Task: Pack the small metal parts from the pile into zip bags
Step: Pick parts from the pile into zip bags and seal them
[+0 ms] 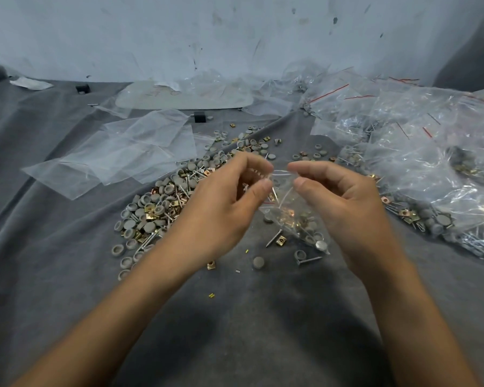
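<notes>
So my left grip (218,210) and right grip (344,210) each pinch one end of the zip bag (294,219) mouth. The seal runs sideways, and the pile (162,208) sits left of the bag, nearer my left.

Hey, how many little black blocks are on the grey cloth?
2. One black block sits at the far left near the wall; the other lies behind the pile of parts, by the empty bags. Bags may hide more.
</notes>
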A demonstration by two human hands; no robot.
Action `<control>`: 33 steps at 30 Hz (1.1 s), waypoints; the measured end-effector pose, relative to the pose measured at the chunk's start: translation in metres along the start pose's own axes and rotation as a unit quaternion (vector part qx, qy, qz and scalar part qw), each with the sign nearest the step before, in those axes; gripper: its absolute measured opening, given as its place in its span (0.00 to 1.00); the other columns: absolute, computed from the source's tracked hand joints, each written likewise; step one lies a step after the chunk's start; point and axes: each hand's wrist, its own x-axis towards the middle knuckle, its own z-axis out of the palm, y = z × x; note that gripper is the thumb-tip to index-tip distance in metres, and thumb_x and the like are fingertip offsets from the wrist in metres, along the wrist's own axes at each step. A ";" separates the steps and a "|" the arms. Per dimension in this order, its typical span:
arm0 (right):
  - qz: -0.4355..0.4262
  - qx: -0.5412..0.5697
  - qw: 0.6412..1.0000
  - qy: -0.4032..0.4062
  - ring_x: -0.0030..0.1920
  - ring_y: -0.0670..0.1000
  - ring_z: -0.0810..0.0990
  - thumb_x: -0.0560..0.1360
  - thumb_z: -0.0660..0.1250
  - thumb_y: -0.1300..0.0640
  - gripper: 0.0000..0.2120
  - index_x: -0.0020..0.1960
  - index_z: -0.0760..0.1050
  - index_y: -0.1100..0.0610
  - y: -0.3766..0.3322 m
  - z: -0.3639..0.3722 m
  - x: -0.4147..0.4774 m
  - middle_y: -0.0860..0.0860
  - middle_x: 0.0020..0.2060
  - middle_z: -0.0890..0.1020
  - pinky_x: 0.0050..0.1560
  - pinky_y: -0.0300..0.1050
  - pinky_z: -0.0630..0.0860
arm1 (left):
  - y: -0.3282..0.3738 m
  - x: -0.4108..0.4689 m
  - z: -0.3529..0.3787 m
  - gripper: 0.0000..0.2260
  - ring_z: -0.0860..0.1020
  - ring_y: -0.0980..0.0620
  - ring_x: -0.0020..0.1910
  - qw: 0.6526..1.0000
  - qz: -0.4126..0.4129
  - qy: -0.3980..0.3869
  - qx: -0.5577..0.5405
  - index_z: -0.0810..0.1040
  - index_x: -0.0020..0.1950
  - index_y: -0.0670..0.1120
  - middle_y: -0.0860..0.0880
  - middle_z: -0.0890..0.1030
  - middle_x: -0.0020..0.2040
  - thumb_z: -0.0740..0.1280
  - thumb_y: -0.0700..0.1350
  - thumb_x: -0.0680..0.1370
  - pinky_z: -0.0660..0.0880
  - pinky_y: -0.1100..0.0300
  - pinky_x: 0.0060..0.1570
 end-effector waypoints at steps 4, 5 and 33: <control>-0.005 0.031 1.000 -0.001 0.44 0.42 0.81 0.77 0.71 0.62 0.10 0.51 0.86 0.49 -0.002 -0.005 0.002 0.47 0.43 0.87 0.47 0.34 0.77 | 0.002 0.002 -0.008 0.06 0.74 0.59 0.35 0.997 -0.012 0.069 -0.045 0.79 0.55 0.56 0.57 0.80 0.41 0.70 0.47 0.80 0.71 0.64 0.36; -0.008 0.048 0.999 -0.001 0.43 0.42 0.80 0.77 0.71 0.61 0.10 0.50 0.87 0.49 -0.003 -0.007 0.003 0.46 0.42 0.86 0.46 0.34 0.76 | 0.003 0.003 -0.012 0.03 0.75 0.59 0.36 0.995 -0.019 0.083 -0.055 0.81 0.52 0.56 0.57 0.81 0.40 0.70 0.48 0.80 0.71 0.64 0.36; 0.140 0.366 0.914 -0.106 0.40 0.48 0.82 0.72 0.65 0.58 0.12 0.47 0.87 0.53 -0.021 0.008 0.002 0.50 0.39 0.83 0.44 0.41 0.81 | 0.022 -0.016 -0.029 0.07 0.78 0.59 0.39 0.996 0.052 -0.009 -0.078 0.84 0.53 0.56 0.53 0.85 0.46 0.72 0.52 0.76 0.75 0.51 0.38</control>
